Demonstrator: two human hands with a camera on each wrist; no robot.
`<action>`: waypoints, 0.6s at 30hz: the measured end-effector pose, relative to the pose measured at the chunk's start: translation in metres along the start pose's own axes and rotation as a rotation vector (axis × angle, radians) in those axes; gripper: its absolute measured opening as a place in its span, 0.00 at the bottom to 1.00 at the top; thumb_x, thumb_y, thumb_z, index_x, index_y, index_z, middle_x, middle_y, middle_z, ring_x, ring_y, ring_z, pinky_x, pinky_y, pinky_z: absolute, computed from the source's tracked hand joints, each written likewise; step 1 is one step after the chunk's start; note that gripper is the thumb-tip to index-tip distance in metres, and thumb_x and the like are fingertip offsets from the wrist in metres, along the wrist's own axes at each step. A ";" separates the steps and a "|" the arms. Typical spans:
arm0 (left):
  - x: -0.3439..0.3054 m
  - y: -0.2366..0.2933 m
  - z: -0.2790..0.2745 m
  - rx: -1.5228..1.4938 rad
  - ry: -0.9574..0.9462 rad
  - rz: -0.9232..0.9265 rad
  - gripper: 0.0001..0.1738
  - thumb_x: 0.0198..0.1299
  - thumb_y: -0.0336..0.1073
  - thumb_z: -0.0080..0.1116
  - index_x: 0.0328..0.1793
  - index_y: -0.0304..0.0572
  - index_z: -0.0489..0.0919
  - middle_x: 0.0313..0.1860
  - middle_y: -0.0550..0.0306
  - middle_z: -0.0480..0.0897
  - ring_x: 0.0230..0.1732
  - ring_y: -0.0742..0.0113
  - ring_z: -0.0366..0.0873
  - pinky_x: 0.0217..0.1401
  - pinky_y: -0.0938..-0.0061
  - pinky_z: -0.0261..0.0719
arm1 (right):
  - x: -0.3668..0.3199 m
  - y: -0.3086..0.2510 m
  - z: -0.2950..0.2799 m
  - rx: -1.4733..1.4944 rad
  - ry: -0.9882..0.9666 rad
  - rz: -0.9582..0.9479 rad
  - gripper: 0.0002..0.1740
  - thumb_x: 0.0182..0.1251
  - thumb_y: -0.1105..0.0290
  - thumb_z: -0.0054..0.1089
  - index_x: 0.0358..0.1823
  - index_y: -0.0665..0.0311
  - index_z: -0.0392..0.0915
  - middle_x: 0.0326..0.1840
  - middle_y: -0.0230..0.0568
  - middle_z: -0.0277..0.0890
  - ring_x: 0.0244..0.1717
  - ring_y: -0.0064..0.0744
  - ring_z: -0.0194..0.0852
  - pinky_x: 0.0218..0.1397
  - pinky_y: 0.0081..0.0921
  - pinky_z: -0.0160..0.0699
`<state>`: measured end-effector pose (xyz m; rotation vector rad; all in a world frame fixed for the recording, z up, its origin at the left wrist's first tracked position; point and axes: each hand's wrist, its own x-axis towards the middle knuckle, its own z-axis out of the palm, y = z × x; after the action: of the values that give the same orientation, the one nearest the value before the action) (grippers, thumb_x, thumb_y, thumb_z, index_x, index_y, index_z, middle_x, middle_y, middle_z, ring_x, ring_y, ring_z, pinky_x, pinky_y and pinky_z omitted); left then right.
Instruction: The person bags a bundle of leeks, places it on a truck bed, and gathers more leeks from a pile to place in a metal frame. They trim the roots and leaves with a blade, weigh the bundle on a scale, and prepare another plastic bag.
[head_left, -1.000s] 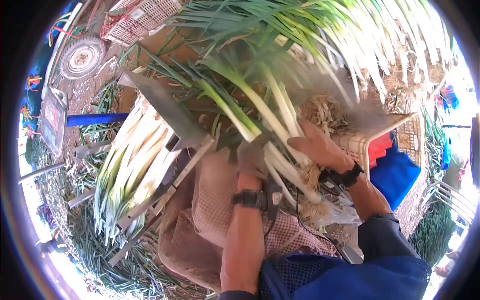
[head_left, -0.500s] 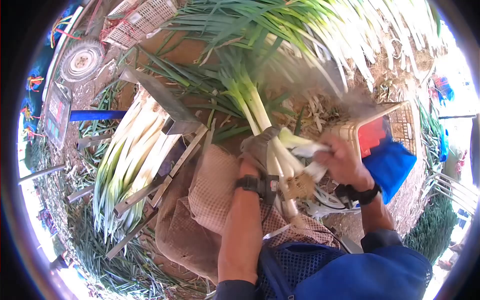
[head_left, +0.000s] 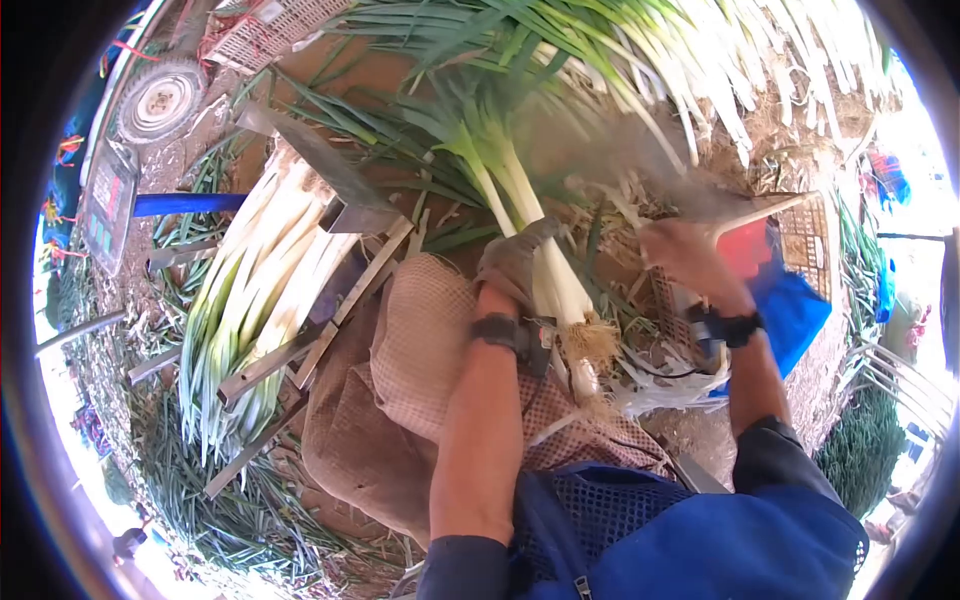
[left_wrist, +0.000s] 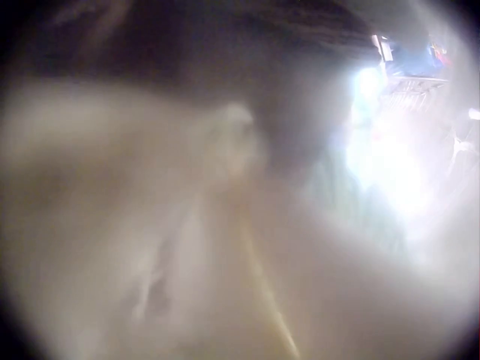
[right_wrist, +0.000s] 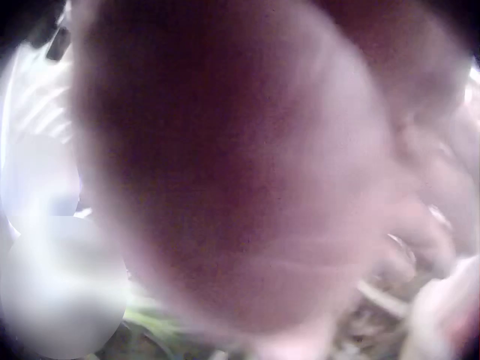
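Note:
My gloved left hand (head_left: 515,262) grips several leeks (head_left: 555,280) around their stalks, roots pointing down toward my lap and green leaves up. Right of the roots, my bare right hand (head_left: 695,262) is in the air beside the plastic crate (head_left: 672,305), apart from the leeks. Its fingers (right_wrist: 420,232) bend loosely in the right wrist view, with nothing clearly held; a pale strip (right_wrist: 382,296) shows below them. Blur fills most of the left wrist view, where the hand cannot be made out.
A bundle of leeks (head_left: 265,270) rests in a metal stand (head_left: 325,165) at left. More leeks (head_left: 700,70) lie across the top. A blue bag (head_left: 790,320) hangs by the crate; a scale (head_left: 108,205) and wheel (head_left: 160,100) are at far left.
My right hand has moved up and right, away from the leeks, after pulling at a pale outer leaf. My left hand drew the stalks together and still grips them.

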<state>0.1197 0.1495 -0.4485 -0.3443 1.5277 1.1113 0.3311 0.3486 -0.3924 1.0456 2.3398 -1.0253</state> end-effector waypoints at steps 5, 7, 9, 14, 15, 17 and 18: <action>0.002 -0.002 -0.005 0.008 0.008 -0.014 0.21 0.65 0.47 0.68 0.51 0.35 0.84 0.37 0.47 0.86 0.33 0.50 0.83 0.39 0.59 0.83 | 0.034 -0.087 0.062 0.117 -0.120 -0.389 0.26 0.66 0.65 0.64 0.65 0.61 0.76 0.59 0.52 0.82 0.57 0.54 0.79 0.63 0.39 0.78; 0.006 -0.004 -0.004 -0.018 -0.002 -0.030 0.21 0.67 0.48 0.67 0.51 0.35 0.84 0.38 0.47 0.87 0.33 0.48 0.83 0.40 0.59 0.83 | 0.047 -0.066 0.083 0.027 0.117 -0.813 0.24 0.62 0.64 0.68 0.61 0.59 0.80 0.54 0.52 0.83 0.53 0.55 0.79 0.60 0.43 0.77; 0.008 0.002 0.000 -0.057 -0.032 -0.051 0.21 0.68 0.48 0.66 0.52 0.35 0.84 0.38 0.46 0.87 0.34 0.47 0.84 0.40 0.59 0.83 | 0.047 -0.062 0.070 -0.134 -0.057 -0.708 0.23 0.60 0.65 0.70 0.58 0.59 0.82 0.51 0.49 0.84 0.53 0.54 0.79 0.59 0.44 0.77; 0.029 0.008 0.006 -0.219 -0.130 -0.077 0.22 0.71 0.48 0.62 0.54 0.34 0.84 0.40 0.45 0.89 0.36 0.45 0.85 0.42 0.58 0.84 | 0.008 -0.106 0.027 0.422 -0.231 0.139 0.21 0.63 0.63 0.66 0.52 0.71 0.82 0.40 0.50 0.87 0.39 0.38 0.87 0.42 0.35 0.81; 0.040 0.005 0.004 -0.272 -0.156 -0.073 0.22 0.72 0.48 0.62 0.55 0.34 0.83 0.41 0.45 0.89 0.37 0.45 0.86 0.43 0.58 0.84 | 0.011 -0.080 0.040 0.294 -0.211 0.071 0.21 0.64 0.62 0.61 0.46 0.76 0.84 0.35 0.53 0.89 0.37 0.40 0.89 0.44 0.34 0.82; 0.037 0.005 0.006 -0.397 -0.154 -0.065 0.19 0.77 0.45 0.55 0.56 0.33 0.80 0.42 0.43 0.87 0.38 0.46 0.87 0.44 0.53 0.89 | -0.021 -0.087 0.034 0.418 -0.237 0.052 0.23 0.66 0.59 0.61 0.47 0.76 0.83 0.36 0.53 0.88 0.39 0.39 0.87 0.45 0.34 0.81; 0.030 0.009 0.006 -0.369 -0.119 -0.060 0.20 0.77 0.45 0.55 0.57 0.33 0.80 0.43 0.43 0.87 0.39 0.46 0.87 0.45 0.53 0.89 | -0.038 -0.092 0.034 0.480 -0.250 0.042 0.24 0.66 0.58 0.62 0.47 0.76 0.83 0.36 0.52 0.88 0.39 0.38 0.87 0.46 0.35 0.81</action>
<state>0.1074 0.1697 -0.4707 -0.5603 1.1977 1.3418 0.2874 0.2629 -0.3494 1.0471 1.9080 -1.6473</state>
